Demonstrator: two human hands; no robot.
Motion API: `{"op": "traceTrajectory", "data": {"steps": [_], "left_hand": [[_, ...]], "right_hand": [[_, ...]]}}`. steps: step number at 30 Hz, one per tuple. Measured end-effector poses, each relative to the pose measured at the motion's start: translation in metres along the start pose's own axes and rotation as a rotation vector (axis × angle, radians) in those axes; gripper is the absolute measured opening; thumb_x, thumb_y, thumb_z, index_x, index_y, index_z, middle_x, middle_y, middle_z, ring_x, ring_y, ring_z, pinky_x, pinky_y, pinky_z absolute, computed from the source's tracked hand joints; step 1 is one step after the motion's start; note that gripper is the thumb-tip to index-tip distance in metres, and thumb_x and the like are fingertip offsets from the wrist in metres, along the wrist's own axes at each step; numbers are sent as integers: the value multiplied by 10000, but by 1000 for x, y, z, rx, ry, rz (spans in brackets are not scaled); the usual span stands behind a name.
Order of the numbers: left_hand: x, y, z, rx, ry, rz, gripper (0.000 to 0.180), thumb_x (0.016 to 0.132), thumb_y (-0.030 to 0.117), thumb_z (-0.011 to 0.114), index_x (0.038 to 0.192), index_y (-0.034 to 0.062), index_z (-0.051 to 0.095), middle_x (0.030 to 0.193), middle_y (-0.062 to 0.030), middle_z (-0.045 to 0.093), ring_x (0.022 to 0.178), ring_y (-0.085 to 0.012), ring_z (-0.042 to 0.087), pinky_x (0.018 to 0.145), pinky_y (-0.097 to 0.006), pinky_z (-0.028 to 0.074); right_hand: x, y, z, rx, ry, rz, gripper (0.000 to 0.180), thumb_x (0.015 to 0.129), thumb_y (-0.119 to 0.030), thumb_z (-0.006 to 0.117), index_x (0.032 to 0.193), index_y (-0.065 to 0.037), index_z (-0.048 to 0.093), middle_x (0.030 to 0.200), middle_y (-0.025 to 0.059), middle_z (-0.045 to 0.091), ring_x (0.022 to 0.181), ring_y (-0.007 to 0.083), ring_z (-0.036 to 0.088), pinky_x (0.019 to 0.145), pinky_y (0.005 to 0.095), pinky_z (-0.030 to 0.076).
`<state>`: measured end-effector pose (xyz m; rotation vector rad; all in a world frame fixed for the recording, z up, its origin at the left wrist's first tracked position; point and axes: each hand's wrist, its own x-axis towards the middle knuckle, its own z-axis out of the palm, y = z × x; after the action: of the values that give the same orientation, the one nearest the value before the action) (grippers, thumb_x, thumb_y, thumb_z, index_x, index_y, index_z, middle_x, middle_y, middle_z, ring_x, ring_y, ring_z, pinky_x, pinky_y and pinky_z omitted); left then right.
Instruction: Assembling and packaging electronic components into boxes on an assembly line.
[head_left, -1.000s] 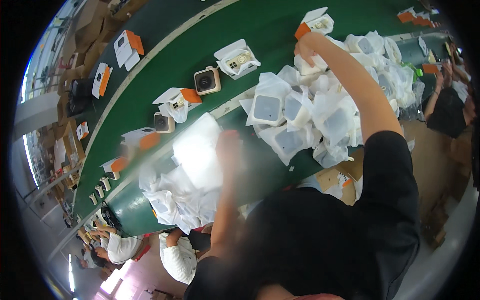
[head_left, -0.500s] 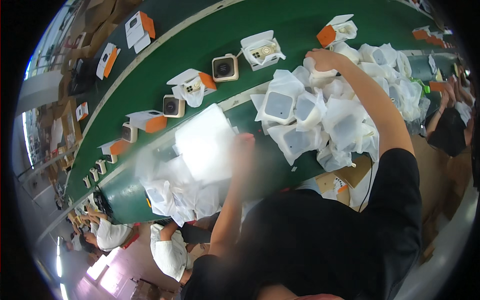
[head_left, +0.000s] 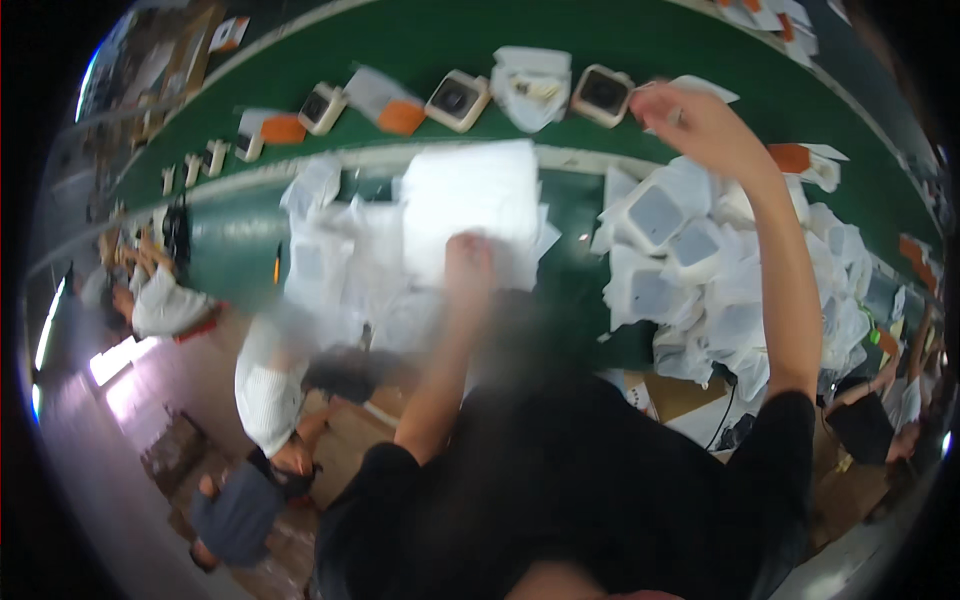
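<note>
My left hand point(head_left: 468, 258) is blurred and grips the lower edge of a flat white bag point(head_left: 468, 195), held over the front rail of the green conveyor belt point(head_left: 420, 40). My right hand point(head_left: 690, 118) reaches out over the belt. Its fingers are curled against a white box flap point(head_left: 712, 88), next to a small square beige device point(head_left: 603, 93); I cannot tell whether they grip it. Under my right forearm lies a heap of white bagged items point(head_left: 700, 270).
More beige devices point(head_left: 458, 99) and white-and-orange boxes point(head_left: 385, 100) ride the belt. A second pile of white bags point(head_left: 330, 260) lies left of my left hand. Other people sit at the lower left point(head_left: 265, 390) and at the right edge point(head_left: 870, 420). Cardboard lies by my right side.
The view has swung, so the belt runs more level. My left hand has carried the white bag up toward the belt's edge. My right hand stays out by the white box.
</note>
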<state>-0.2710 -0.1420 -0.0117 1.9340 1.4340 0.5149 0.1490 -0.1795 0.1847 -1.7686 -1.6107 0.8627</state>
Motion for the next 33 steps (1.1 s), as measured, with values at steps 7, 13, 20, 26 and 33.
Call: {"op": "traceTrajectory", "data": {"steps": [7,13,20,26,33], "left_hand": [[-8,17,5,-14,-8,54,341,890,134,720,1145,-29,564,1082,-202,566,986,-365,573,861,-446,487],[-10,6,1,-48,-42,50,274,903,105,699,1118,-26,591,1065,-190,594,952,-361,584,850,-436,492],[-8,22,-26,-90,54,45,123,917,83,651,1004,-3,645,950,-159,635,900,-305,605,775,-409,491],[-18,89,-83,-355,-29,-144,106,946,100,627,997,9,643,862,-70,661,743,-148,571,646,-305,466],[-45,131,-114,-472,-286,159,100,971,59,609,1042,-11,619,918,-59,654,796,-113,570,747,-264,483]], "right_hand": [[143,124,47,-584,-426,490,980,596,-274,914,1465,-116,488,1322,164,651,1179,362,648,956,468,546],[124,108,33,-517,-446,631,863,563,-304,938,1305,-22,601,1264,194,674,1114,352,677,972,442,529],[-11,-21,-9,-81,287,338,645,775,-308,847,1282,19,618,1147,138,710,996,231,692,932,339,525],[-111,-91,120,923,246,430,755,768,-210,875,1417,-11,546,1219,85,674,1127,191,637,1003,328,492],[-90,-87,218,706,63,333,722,685,-200,920,1264,10,542,1163,82,633,1070,166,606,922,315,495]]}}
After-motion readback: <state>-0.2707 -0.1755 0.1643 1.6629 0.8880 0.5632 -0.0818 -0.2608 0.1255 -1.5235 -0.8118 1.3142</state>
